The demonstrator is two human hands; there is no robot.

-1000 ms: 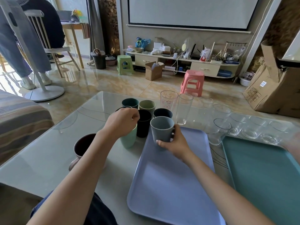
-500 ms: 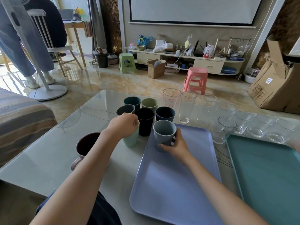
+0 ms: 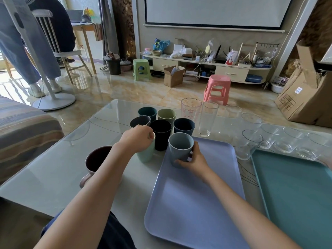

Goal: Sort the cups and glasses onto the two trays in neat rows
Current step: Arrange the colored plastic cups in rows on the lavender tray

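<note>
Right hand (image 3: 193,159) wrapped around grey-blue cup (image 3: 180,147), upright at far-left corner of lilac tray (image 3: 197,203). Left hand (image 3: 138,139) clasps mint cup (image 3: 146,153) on tabletop (image 3: 53,177). Advice: square the grey-blue cup into the corner before releasing; lift the mint cup straight up, clear of the black cup (image 3: 162,134).

The table (image 3: 53,177) top is glossy and reflective. Both trays, lavender (image 3: 194,203) and teal (image 3: 296,194), look matt plastic. The grey-blue cup (image 3: 180,148) is matt, finely ribbed. The tumblers (image 3: 208,119) are clear glass.

Grey-blue cup (image 3: 180,148), lavender tray (image 3: 194,203), teal tray (image 3: 296,194).
</note>
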